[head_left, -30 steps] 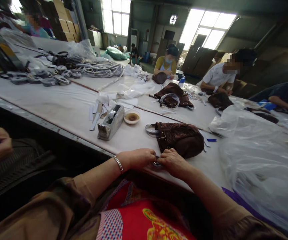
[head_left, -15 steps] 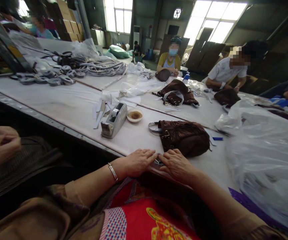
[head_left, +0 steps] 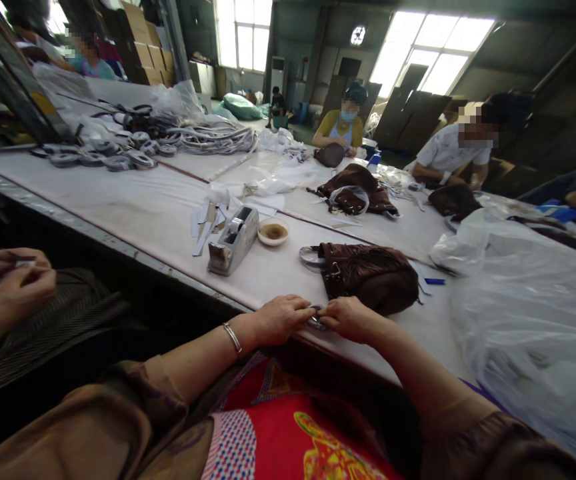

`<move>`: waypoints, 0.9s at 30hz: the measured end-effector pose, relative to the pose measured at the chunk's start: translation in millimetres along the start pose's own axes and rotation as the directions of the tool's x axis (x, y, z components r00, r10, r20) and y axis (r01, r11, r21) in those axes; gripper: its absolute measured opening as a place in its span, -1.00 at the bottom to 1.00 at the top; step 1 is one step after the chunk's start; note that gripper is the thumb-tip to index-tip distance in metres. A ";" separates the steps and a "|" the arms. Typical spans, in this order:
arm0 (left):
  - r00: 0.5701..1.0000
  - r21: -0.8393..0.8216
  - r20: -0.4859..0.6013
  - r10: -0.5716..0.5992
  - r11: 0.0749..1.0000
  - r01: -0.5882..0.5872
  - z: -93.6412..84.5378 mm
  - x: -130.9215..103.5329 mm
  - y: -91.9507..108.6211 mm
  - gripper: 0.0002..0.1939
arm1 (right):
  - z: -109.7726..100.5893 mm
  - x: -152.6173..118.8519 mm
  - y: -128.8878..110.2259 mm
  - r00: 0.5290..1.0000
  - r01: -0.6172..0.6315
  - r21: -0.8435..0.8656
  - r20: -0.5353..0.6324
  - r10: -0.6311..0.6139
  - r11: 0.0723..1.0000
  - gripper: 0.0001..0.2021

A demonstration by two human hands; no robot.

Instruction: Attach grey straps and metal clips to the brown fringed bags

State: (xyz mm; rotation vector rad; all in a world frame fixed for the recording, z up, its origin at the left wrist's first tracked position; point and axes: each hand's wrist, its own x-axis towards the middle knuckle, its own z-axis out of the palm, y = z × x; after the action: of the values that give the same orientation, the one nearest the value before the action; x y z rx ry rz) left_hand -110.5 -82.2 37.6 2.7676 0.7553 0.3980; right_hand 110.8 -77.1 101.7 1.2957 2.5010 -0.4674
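At the table's front edge, my left hand point(head_left: 283, 318) and my right hand point(head_left: 351, 319) meet over a small coiled strap point(head_left: 317, 320), greyish and shiny like the coils at the back left. Left fingers press on its near side, while the right thumb and fingers pinch its other side. Much of the coil is hidden under the fingers. Just beyond my right hand lies a dark brown drawstring bag point(head_left: 373, 277) on its side, its wrapped handle point(head_left: 312, 256) pointing left. A grey tape dispenser point(head_left: 234, 241) stands left of the bag, touching or nearly touching a small white bowl point(head_left: 273, 233) with brown contents.
Coiled straps point(head_left: 108, 159) are heaped at the back left. Clear plastic sheeting point(head_left: 523, 307) covers the right side. More brown bags point(head_left: 353, 187) lie across the table, where co-workers sit. A neighbour's hands point(head_left: 15, 287) hold something small at left. A blue pen point(head_left: 435, 281) lies beside the bag.
My right hand's fingers have curled from lying flatter into a pinch on the coil. The neighbour's hands have shifted further into view. The whole view has moved slightly.
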 end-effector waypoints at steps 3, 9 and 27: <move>1.000 0.003 0.000 -0.001 1.000 0.001 2.1 -1.5 -1.1 -0.44 | -11.1 4.4 -7.3 0.997 -0.049 -0.028 0.053 0.050 0.998 -0.78; 1.000 0.012 0.018 0.004 1.000 -0.004 4.0 -0.6 -2.4 -0.41 | -12.4 7.0 -15.3 0.999 -0.021 -0.177 0.038 0.028 0.984 -0.80; 1.000 -0.001 -0.010 -0.011 1.000 0.011 4.9 -3.1 -3.0 -0.48 | 20.1 3.8 -16.2 0.982 -0.056 -0.263 -0.191 0.005 0.963 -0.68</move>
State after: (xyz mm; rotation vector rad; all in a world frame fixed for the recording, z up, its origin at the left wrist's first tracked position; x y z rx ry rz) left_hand -112.8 -82.1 31.4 2.7613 0.7713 0.4098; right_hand 97.3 -91.4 84.5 1.3214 2.5788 0.0052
